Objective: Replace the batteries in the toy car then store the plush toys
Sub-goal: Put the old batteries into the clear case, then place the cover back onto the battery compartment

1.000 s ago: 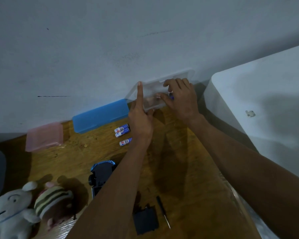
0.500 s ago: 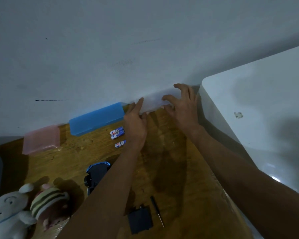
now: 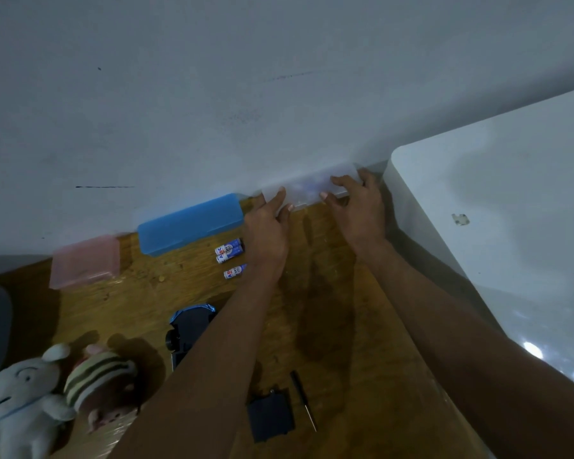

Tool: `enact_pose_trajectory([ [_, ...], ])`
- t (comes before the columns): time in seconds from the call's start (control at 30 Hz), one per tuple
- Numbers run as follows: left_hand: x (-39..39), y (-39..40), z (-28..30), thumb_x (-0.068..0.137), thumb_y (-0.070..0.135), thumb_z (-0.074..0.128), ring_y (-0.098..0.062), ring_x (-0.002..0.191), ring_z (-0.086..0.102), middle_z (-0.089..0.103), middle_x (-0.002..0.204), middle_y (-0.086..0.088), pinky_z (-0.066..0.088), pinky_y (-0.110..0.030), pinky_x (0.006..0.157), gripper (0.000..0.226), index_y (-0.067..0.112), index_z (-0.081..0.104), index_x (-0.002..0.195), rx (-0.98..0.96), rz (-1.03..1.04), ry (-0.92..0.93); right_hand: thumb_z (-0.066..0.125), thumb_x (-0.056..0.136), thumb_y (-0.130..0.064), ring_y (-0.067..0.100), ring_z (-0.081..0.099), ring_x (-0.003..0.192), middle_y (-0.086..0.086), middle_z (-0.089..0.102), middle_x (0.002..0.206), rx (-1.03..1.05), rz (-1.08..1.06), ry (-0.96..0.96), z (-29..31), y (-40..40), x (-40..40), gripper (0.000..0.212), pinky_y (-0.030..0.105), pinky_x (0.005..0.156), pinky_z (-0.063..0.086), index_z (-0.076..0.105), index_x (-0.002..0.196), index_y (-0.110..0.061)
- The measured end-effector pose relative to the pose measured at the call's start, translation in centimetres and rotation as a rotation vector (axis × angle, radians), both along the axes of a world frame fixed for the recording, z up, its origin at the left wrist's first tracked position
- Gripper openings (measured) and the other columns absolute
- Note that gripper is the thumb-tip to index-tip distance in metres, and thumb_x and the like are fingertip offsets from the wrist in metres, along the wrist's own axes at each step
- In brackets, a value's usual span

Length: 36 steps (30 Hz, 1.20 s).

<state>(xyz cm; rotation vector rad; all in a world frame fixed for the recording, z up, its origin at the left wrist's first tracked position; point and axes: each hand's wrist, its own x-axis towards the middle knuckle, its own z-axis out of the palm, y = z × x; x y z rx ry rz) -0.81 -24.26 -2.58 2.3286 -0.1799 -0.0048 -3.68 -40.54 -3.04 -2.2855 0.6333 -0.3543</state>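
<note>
Where left arm (image 3: 212,359) crosses, toy car (image 3: 188,329) half-hidden; batteries (image 3: 230,255) beside wrist

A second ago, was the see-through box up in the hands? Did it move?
Yes. The clear box went down and back; it now lies against the wall, right of the blue box.

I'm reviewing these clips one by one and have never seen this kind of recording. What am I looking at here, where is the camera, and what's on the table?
No machine: a head-worn camera looks down at a person's bare hands. The left hand and right hand rest on a clear plastic case against the wall; whether either has a grip on it is unclear. On the wooden table lie a blue case, a pink box, three batteries, the upturned toy car, its dark cover, a screwdriver and two plush toys.
</note>
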Motion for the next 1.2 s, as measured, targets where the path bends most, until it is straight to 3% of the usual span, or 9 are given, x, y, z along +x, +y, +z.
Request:
enact_pose_trajectory([
  [0.17, 0.1, -0.1, 1.3, 0.100, 0.020, 0.061, -0.030, 0.138, 0.048, 0.047, 0.153, -0.016, 0.034, -0.036, 0.117, 0.044, 0.020, 0.054, 0.143, 0.005, -0.012, 0.122, 0.055, 0.095, -0.057, 0.030, 0.039, 0.138, 0.008, 0.040, 0.153, -0.160, 0.030, 0.157, 1.2, -0.1, 0.0, 0.047, 0.045, 0.108, 0.041, 0.060, 0.132, -0.030],
  [0.3, -0.5, 2.4, 3.9, 0.098, 0.022, 0.065, -0.032, 0.135, 0.050, 0.051, 0.149, -0.015, 0.042, -0.047, 0.113, 0.055, 0.023, 0.046, 0.150, 0.083, -0.177, 0.189, 0.053, 0.099, -0.050, 0.032, 0.033, 0.142, 0.010, 0.032, 0.158, -0.265, 0.053, 0.265, 3.5, 0.9, 0.3, 0.042, 0.045, 0.113, 0.033, 0.058, 0.134, -0.029],
  [0.53, -4.4, 10.8, 8.5, 0.094, 0.023, 0.070, -0.021, 0.112, 0.064, 0.071, 0.124, -0.005, 0.043, -0.022, 0.094, 0.030, 0.015, 0.072, 0.123, 0.000, -0.138, 0.027, 0.059, 0.093, -0.026, 0.026, 0.056, 0.110, 0.006, 0.064, 0.119, -0.314, 0.497, -0.006, 6.0, 8.4, -1.3, 0.027, 0.038, 0.096, 0.046, 0.068, 0.118, -0.018],
  [0.63, -6.0, 14.4, 8.7, 0.092, 0.016, 0.071, -0.016, 0.105, 0.064, 0.073, 0.117, -0.005, 0.037, -0.011, 0.081, 0.024, 0.014, 0.075, 0.116, -0.051, -0.141, 0.014, 0.051, 0.084, -0.033, 0.027, 0.057, 0.112, 0.003, 0.064, 0.120, -0.310, 0.716, 0.133, 5.7, 12.3, -1.2, 0.039, 0.040, 0.093, 0.049, 0.068, 0.117, -0.022],
  [0.7, -7.0, 16.6, 8.3, 0.089, 0.013, 0.074, -0.014, 0.108, 0.064, 0.072, 0.120, -0.002, 0.037, -0.005, 0.086, 0.031, 0.017, 0.074, 0.119, -0.074, -0.180, 0.027, 0.060, 0.082, -0.030, 0.028, 0.054, 0.121, 0.006, 0.059, 0.128, -0.324, 0.790, 0.254, 5.5, 14.1, -1.2, 0.044, 0.038, 0.095, 0.047, 0.065, 0.124, -0.022],
  [0.83, -8.9, 19.8, 6.4, 0.088, 0.027, 0.077, -0.015, 0.120, 0.059, 0.066, 0.131, 0.002, 0.047, -0.028, 0.103, 0.046, 0.025, 0.066, 0.132, -0.136, -0.221, 0.183, 0.064, 0.084, -0.027, 0.031, 0.029, 0.145, 0.011, 0.028, 0.160, -0.459, 0.878, 0.370, 5.1, 16.0, -1.7, 0.074, 0.043, 0.108, 0.039, 0.036, 0.153, -0.035],
  [0.97, -10.8, 21.4, 5.0, 0.084, 0.042, 0.079, -0.019, 0.132, 0.049, 0.053, 0.142, -0.003, 0.044, -0.033, 0.106, 0.073, 0.030, 0.048, 0.148, -0.129, -0.237, 0.311, 0.062, 0.088, -0.036, 0.034, 0.036, 0.137, 0.015, 0.038, 0.147, -0.600, 0.914, 0.353, 4.1, 16.7, -2.0, 0.065, 0.045, 0.104, 0.043, 0.041, 0.149, -0.030],
  [1.1, -12.7, 22.1, 4.6, 0.072, 0.055, 0.083, -0.023, 0.132, 0.046, 0.045, 0.142, -0.005, 0.046, -0.040, 0.107, 0.095, 0.041, 0.036, 0.153, -0.117, -0.263, 0.362, 0.055, 0.094, -0.043, 0.034, 0.030, 0.143, 0.014, 0.033, 0.155, -0.684, 0.917, 0.384, 2.9, 17.0, -2.7, 0.060, 0.049, 0.112, 0.036, 0.038, 0.151, -0.031],
  [1.2, -13.7, 22.2, 5.1, 0.064, 0.059, 0.085, -0.031, 0.137, 0.039, 0.034, 0.147, -0.005, 0.044, -0.047, 0.109, 0.106, 0.049, 0.028, 0.153, -0.095, -0.297, 0.439, 0.048, 0.099, -0.047, 0.033, 0.041, 0.129, 0.013, 0.043, 0.140, -0.732, 0.856, 0.286, 1.8, 17.2, -3.6, 0.051, 0.046, 0.101, 0.040, 0.043, 0.145, -0.027],
])
